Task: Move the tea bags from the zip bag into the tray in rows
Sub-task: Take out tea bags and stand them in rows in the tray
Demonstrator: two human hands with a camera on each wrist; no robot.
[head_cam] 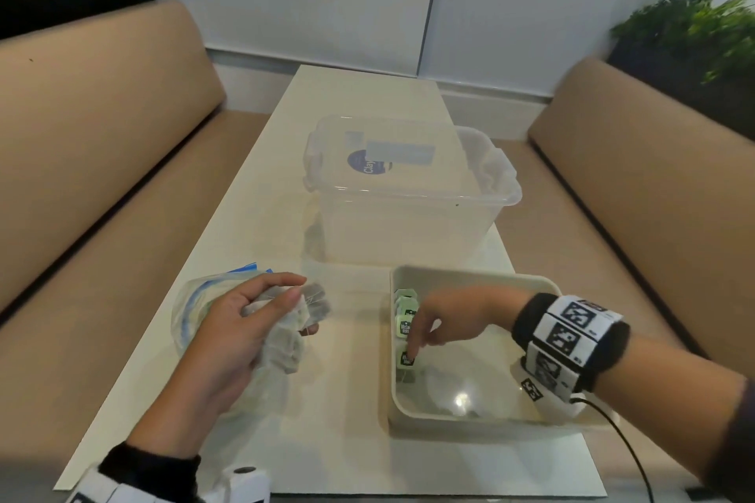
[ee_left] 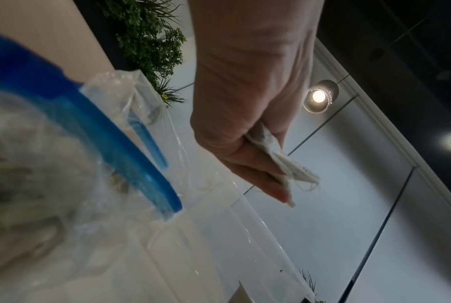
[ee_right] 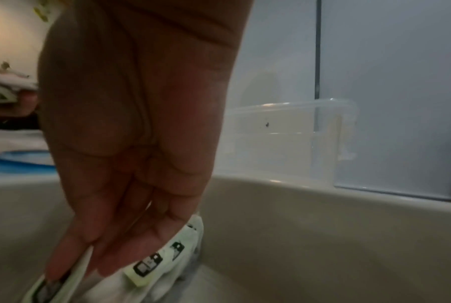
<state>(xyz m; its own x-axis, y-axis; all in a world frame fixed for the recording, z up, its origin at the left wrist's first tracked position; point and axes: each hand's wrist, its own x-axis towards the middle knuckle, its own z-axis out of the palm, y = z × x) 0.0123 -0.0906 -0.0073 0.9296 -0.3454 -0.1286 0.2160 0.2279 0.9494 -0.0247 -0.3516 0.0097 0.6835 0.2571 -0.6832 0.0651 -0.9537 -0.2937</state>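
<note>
A beige tray point(head_cam: 470, 278) sits at the near right of the table. Along its left wall stands a short row of tea bags point(head_cam: 405, 310) with green tags. My right hand point(head_cam: 410, 355) reaches down into the tray and pinches the tag of one more tea bag point(head_cam: 406, 361) at the near end of that row; in the right wrist view the tea bag's tag point(ee_right: 87, 260) shows between my fingers point(ee_right: 63, 256). My left hand point(head_cam: 294, 310) grips a bunch of white tea bags point(head_cam: 282, 323) above the crumpled zip bag point(head_cam: 196, 310), also seen as tea bags point(ee_left: 289, 170) in my left hand point(ee_left: 279, 184).
A clear lidded storage box point(head_cam: 404, 192) stands on the white table point(head_cam: 347, 102) just behind the tray. Tan bench seats point(head_cam: 102, 143) flank both long sides. A cable point(head_cam: 625, 445) runs from my right wrist band over the table's near right corner.
</note>
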